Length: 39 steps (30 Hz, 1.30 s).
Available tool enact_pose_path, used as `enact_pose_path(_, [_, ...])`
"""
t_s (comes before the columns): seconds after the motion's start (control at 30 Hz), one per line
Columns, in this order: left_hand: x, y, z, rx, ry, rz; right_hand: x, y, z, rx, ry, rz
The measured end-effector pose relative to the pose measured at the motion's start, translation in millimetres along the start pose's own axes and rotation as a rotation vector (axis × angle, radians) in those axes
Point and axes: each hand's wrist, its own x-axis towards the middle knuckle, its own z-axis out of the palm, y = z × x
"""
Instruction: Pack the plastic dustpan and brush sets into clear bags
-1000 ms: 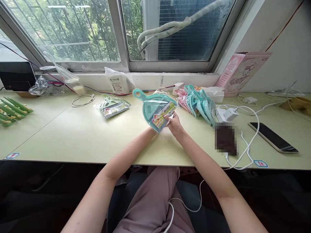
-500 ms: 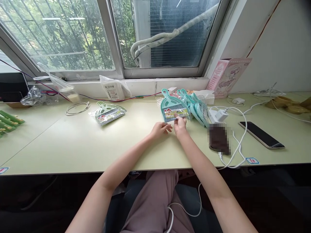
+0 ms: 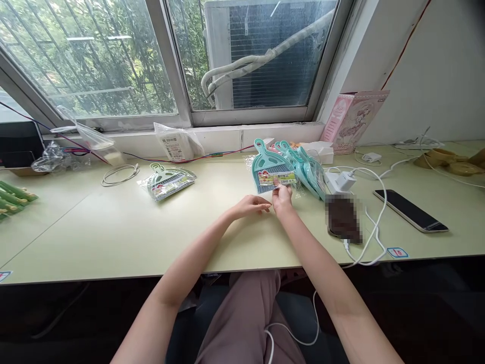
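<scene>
Compared with a second ago, the wrapped dustpan (image 3: 262,161) has shifted across the surface (image 3: 125,237) to the left side of the pile of dustpans (image 3: 312,176), apparently joining that group. The right hand (image 3: 282,199) has its grip clamped on the lower edge; the left hand (image 3: 249,206), beside it, is empty with fingers loosely apart. The label (image 3: 278,178) bears characters too small to read.

A metal-framed window (image 3: 172,60) spans ten to one o'clock, with sunlit foliage (image 3: 113,65) at ten; a white wall (image 3: 435,76) rises at two; a pale yellow-green desk (image 3: 113,237) stretches nine to three.
</scene>
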Motion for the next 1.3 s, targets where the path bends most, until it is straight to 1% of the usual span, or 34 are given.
enact_pose_path(0.03, [-1.6, -0.1, -7.7, -0.058, -0.027, -0.014, 1.7, 1.1, -0.8, -0.001, -0.017, -0.009])
enact_pose_path(0.07, [-2.9, -0.9, -15.5, -0.121, -0.024, -0.024, 3.3, 2.3, -1.4, -0.003, -0.039, -0.018])
enact_pose_path(0.1, [-3.7, -2.3, -22.7, -0.191, 0.02, -0.017, 4.6, 3.4, -1.8, -0.008, -0.065, -0.026])
enact_pose_path(0.2, [-2.6, -7.6, -35.1, -0.398, 0.245, 0.059, 5.2, 6.4, -1.0, -0.029, -0.133, -0.017])
enact_pose_path(0.23, [-1.4, -8.9, -35.5, -0.445, 0.301, 0.081, 4.1, 7.1, -0.1, -0.03, -0.143, -0.001])
enact_pose_path(0.3, [1.2, -10.1, -31.6, -0.492, 0.358, 0.106, 0.7, 7.9, 1.9, -0.019, -0.147, 0.034])
enact_pose_path(0.43, [4.1, -8.9, -17.7, -0.52, 0.42, 0.106, -4.3, 8.3, 4.5, 0.004, -0.159, 0.078])
enact_pose_path(0.57, [4.1, -6.3, -11.4, -0.518, 0.454, 0.095, -1.9, 10.1, 3.1, -0.005, -0.137, 0.093])
enact_pose_path(0.67, [4.8, -4.9, -10.4, -0.501, 0.475, 0.083, 0.1, 12.2, 1.8, -0.003, -0.121, 0.086])
enact_pose_path(0.9, [7.2, -4.4, -9.4, -0.469, 0.55, 0.014, -3.8, 13.9, 2.2, -0.037, -0.162, 0.065])
enact_pose_path(1.03, [6.9, -3.5, -9.9, -0.453, 0.596, -0.048, -7.4, 13.5, 3.9, -0.033, -0.148, 0.086])
enact_pose_path(1.3, [4.7, 0.2, -10.7, -0.461, 0.623, -0.088, -11.3, 14.2, 5.8, -0.008, -0.113, 0.126])
